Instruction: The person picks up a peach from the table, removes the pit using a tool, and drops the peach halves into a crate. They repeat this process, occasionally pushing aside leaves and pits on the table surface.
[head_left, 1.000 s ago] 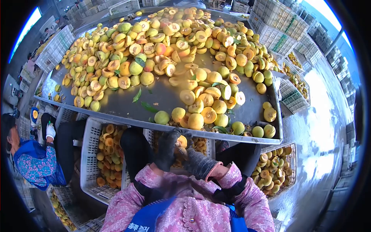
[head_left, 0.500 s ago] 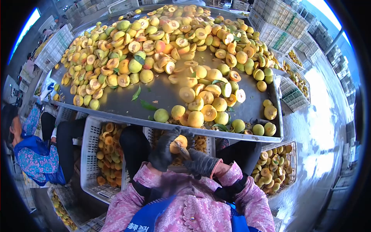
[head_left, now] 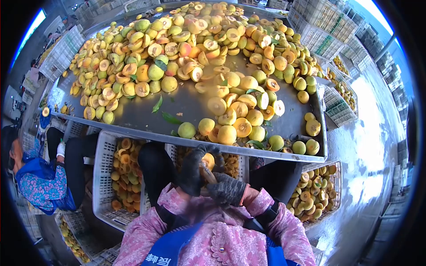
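Observation:
In front of my lap, my left hand (head_left: 191,174), in a dark glove, is closed around a halved yellow peach (head_left: 208,160) with its cut face up. My right hand (head_left: 227,189), in a grey knitted glove, grips a slim hand tool (head_left: 208,175) with a tan handle. The tool's tip meets the cut face of the peach; its exact shape is too small to make out. Both hands are just below the near edge of a metal table (head_left: 133,125), above a crate of cut fruit (head_left: 230,164).
Heaped peaches (head_left: 155,48), many halved, cover much of the table. Crates of fruit stand at my left (head_left: 103,177) and right (head_left: 338,186). A co-worker (head_left: 46,186) sits at the left. Stacked crates (head_left: 324,26) rise at the back right.
My hands have shifted slightly, the left one turning more upright around the peach, the tool still against it. The co-worker's raised hand has moved off the table edge and now holds a peach half.

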The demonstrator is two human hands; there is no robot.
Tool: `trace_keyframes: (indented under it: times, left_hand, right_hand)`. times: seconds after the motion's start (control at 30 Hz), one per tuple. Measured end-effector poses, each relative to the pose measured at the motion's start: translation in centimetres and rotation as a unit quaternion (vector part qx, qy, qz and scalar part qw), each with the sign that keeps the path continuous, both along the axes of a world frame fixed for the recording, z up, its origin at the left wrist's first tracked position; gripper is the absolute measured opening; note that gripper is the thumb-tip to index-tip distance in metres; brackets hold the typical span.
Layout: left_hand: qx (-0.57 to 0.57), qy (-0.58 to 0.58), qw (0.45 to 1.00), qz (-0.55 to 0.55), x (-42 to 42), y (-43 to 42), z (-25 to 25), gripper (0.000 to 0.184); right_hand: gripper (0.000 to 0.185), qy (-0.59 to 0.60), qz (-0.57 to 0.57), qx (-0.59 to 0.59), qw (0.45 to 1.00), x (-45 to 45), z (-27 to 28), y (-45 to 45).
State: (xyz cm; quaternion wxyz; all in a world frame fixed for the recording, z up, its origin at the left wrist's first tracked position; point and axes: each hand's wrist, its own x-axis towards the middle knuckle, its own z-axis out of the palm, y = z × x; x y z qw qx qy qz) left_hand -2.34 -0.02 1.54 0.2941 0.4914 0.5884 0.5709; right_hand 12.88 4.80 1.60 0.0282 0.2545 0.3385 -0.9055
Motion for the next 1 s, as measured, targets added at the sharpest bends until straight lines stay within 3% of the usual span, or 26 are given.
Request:
trace_keyframes:
  times: [0.03,0.1,0.17,0.2,0.23,0.3,0.37,0.4,0.43,0.47,0.53,0.57,0.63,0.73,0.8,0.87,0.97,1.0]
  left_hand:
    - [-0.019,-0.172,0.985,-0.003,0.2,-0.1,-0.4,0.030]
    - [-0.050,-0.492,0.869,-0.005,0.6,0.2,-1.8,0.027]
    - [-0.018,-0.288,0.956,0.056,1.0,0.2,-4.2,0.025]
    - [-0.002,-0.180,0.980,0.086,1.2,0.2,-5.2,0.024]
    - [-0.034,-0.337,0.941,0.027,1.4,-0.4,-1.2,0.022]
    - [-0.031,-0.310,0.944,0.107,-0.4,-0.6,-3.4,0.020]
    - [0.014,-0.257,0.956,0.142,-2.8,-1.6,-0.5,0.019]
    - [0.045,-0.283,0.945,0.157,-4.6,-2.7,0.6,0.020]
    - [0.077,-0.308,0.933,0.171,-6.5,-3.8,1.8,0.021]
    - [0.098,-0.396,0.889,0.208,-9.2,-5.4,0.6,0.022]
    - [-0.026,-0.088,0.965,0.244,-14.5,-8.6,0.7,0.026]
    - [-0.087,0.056,0.958,0.267,-16.1,-9.3,0.4,0.028]
    - [-0.193,0.333,0.874,0.298,-17.7,-9.0,-1.1,0.031]
    - [-0.118,0.182,0.963,0.163,-12.4,-2.2,2.8,0.037]
    - [-0.106,0.191,0.973,0.072,-9.3,3.0,2.6,0.044]
    - [-0.123,0.293,0.948,0.002,-6.6,7.6,2.6,0.048]
    - [-0.208,0.411,0.882,-0.097,-5.1,11.5,0.0,0.053]
    - [-0.210,0.348,0.908,-0.098,-5.1,11.9,-0.4,0.052]
  right_hand:
    - [0.030,0.000,0.004,0.001,1.000,0.1,-0.7,-0.1]
    - [0.035,0.014,0.006,0.045,0.999,0.0,-2.3,-0.3]
    - [0.039,0.038,0.001,0.131,0.991,0.1,-3.5,-0.6]
    - [0.039,0.032,0.003,0.083,0.996,0.5,-3.1,-0.6]
    - [0.039,0.027,0.004,0.032,0.999,1.0,-1.5,-0.8]
    - [0.036,0.084,-0.031,-0.070,0.994,2.2,-1.4,-1.1]
    - [0.023,0.037,-0.076,-0.009,0.996,2.3,-1.0,-1.0]
    - [0.016,0.015,-0.102,0.021,0.994,2.5,-0.9,-1.1]
    - [0.022,0.004,-0.013,0.292,0.956,3.0,-5.4,-1.0]
    - [0.027,-0.036,0.048,0.546,0.836,3.6,-9.9,-1.0]
    - [0.034,-0.077,0.261,0.632,0.726,4.8,-12.9,-0.8]
    - [0.036,-0.084,0.258,0.626,0.731,4.9,-12.8,-0.9]
    - [0.040,-0.101,0.250,0.621,0.736,4.9,-12.2,-0.6]
    - [0.042,-0.154,0.221,0.581,0.768,4.4,-12.4,-0.2]
    - [0.045,-0.147,0.226,0.584,0.766,4.6,-15.0,-0.3]
    - [0.046,-0.116,0.202,0.604,0.762,5.4,-16.6,-0.5]
    - [0.047,-0.165,0.179,0.581,0.776,6.4,-11.4,0.0]
    - [0.047,-0.178,0.161,0.571,0.785,6.8,-11.1,0.1]
